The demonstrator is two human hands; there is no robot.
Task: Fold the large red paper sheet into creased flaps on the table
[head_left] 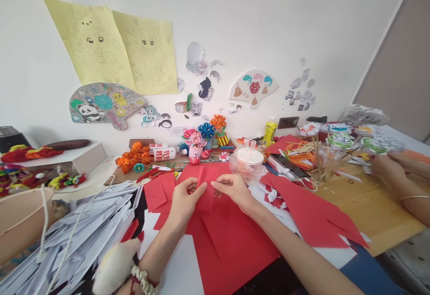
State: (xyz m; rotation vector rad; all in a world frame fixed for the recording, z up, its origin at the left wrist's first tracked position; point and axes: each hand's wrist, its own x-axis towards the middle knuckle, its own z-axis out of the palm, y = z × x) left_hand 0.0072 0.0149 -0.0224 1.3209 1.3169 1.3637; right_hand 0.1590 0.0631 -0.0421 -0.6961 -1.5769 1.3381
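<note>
Both my hands hold a folded piece of red paper (205, 193) upright over the middle of the table. My left hand (186, 196) pinches its left side, with the thumb on the near face. At the upper right edge, my right hand (234, 189) grips it between thumb and fingers; some of those fingertips are hidden behind the paper. Beneath my hands lie large red sheets (235, 236). Smaller red pieces (159, 192) lie left of my left hand, with white paper (181, 263) partly under the red.
A heap of white paper strips (90, 232) lies at left beside another person's arm (20, 227). A lidded cup in plastic (250, 158) stands beyond my right hand. Craft flowers (206, 131) line the wall. At right, another person's hands (391, 171) work near paper flowers on sticks (319, 151).
</note>
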